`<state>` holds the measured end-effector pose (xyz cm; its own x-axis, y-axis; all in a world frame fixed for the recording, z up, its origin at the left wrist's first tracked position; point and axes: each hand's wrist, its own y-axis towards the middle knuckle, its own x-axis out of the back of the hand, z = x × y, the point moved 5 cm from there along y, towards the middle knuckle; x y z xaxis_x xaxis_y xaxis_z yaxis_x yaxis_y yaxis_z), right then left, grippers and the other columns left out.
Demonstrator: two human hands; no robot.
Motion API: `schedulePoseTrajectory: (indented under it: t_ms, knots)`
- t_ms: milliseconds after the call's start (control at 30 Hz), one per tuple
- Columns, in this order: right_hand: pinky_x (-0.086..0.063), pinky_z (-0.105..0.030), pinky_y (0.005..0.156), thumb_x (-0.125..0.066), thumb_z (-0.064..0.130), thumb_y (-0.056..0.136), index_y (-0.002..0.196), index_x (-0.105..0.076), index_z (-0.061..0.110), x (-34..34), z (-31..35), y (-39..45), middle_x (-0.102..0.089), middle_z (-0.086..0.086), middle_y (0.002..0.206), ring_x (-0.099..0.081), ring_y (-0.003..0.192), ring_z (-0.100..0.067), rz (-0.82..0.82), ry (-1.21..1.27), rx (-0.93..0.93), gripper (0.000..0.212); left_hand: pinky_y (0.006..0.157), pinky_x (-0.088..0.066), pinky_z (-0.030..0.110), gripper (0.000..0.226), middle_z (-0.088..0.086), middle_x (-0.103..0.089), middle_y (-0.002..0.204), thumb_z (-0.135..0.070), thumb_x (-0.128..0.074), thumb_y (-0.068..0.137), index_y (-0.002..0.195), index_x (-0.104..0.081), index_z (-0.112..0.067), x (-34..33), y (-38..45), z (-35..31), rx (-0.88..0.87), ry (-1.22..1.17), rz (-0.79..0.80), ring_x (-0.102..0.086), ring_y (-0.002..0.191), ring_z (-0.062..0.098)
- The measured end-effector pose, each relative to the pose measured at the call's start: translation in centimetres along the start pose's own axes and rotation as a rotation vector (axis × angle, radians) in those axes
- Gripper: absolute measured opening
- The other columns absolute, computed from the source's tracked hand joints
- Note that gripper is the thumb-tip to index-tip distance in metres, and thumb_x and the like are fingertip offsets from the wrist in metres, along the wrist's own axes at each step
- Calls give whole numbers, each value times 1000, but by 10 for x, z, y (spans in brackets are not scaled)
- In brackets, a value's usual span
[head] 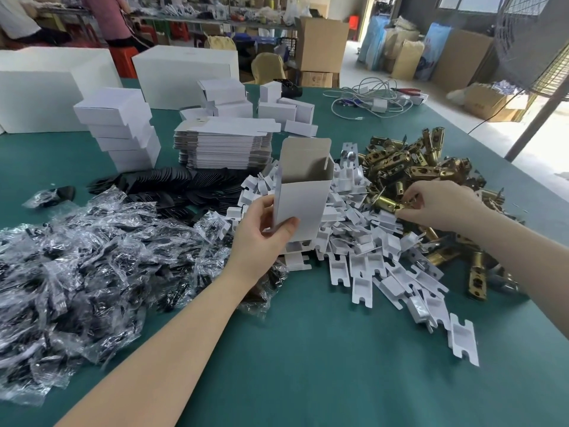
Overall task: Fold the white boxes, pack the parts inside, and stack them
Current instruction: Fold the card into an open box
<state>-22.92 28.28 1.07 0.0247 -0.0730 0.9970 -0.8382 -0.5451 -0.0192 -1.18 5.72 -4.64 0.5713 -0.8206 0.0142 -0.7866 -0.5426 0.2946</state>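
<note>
The left hand (pixel 264 232) holds an open white box (pixel 303 198) upright; beside the box, the right hand (pixel 437 204) seems to pinch a gold part (pixel 388 204).

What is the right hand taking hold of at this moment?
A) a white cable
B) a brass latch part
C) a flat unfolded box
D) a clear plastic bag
B: the right hand pinches a brass latch part at the brass pile's edge.

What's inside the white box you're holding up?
The open white box in the left hand shows only bare brown cardboard walls near its top. Its lower part is hidden from this angle, so whether anything sits at the bottom cannot be seen.
</note>
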Motion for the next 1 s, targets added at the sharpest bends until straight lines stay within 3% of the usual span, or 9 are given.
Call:
schedulePoseTrajectory:
  t_ms: [200,400,533,600,700,767,900,1000]
  knots:
    - [-59,-41,82,-71,52,82,108,-71,18,-2,-15,-8,-67,3,97,-64,88,-17,49,53,-56,43,75,-51,12,36,-8,-67,111,-14,-73,88,108,-54,-38,0,1,1,6,-5,-19,-63,99,-1]
    - [-53,-44,89,-79,39,78,100,-71,22,1,-22,-2,-64,3,95,-60,91,-19,39,260,-158,29,75,-50,11,35,-4,-66,113,-13,-73,88,111,-55,-32,2,1,3,18,-32,-28,-63,101,3]
    - [-56,-27,55,-78,12,80,100,-68,16,-2,-23,-6,-71,-8,96,-73,79,-19,122,1060,-399,22,77,-51,13,34,-5,-67,113,-13,-72,89,112,-55,-31,2,3,5,33,-41,-18,-63,102,4]
    - [-60,-25,55,-75,3,80,106,-68,11,0,-20,-6,-73,-11,96,-75,75,-17,77,1312,-476,28,78,-52,15,34,-7,-67,112,-13,-73,88,108,-55,-35,1,2,4,25,-29,-3,-64,102,3]
    - [-60,-24,67,-75,5,81,109,-69,7,3,-11,-3,-73,-11,99,-74,85,-17,-5,1457,-492,29,79,-52,15,35,-8,-67,111,-14,-73,88,107,-55,-37,1,2,4,19,-18,3,-64,101,3]
    - [-60,-23,69,-77,10,82,102,-69,10,4,-5,1,-73,-9,99,-73,86,-16,-62,1464,-497,22,78,-52,15,35,-9,-67,111,-14,-73,88,107,-55,-37,1,2,4,22,-19,3,-64,100,3]
    - [-53,-21,50,-79,28,82,82,-66,23,11,0,5,-71,-2,89,-68,70,-10,-194,1134,-514,14,78,-52,15,35,-8,-67,111,-15,-73,88,108,-55,-37,1,1,3,23,-24,9,-64,100,3]
    - [-42,-20,52,-74,30,85,95,-74,19,25,10,6,-69,2,81,-57,61,-7,-320,961,-382,14,78,-52,15,35,-7,-67,111,-15,-73,88,108,-55,-37,1,2,3,28,-30,14,-64,101,4]
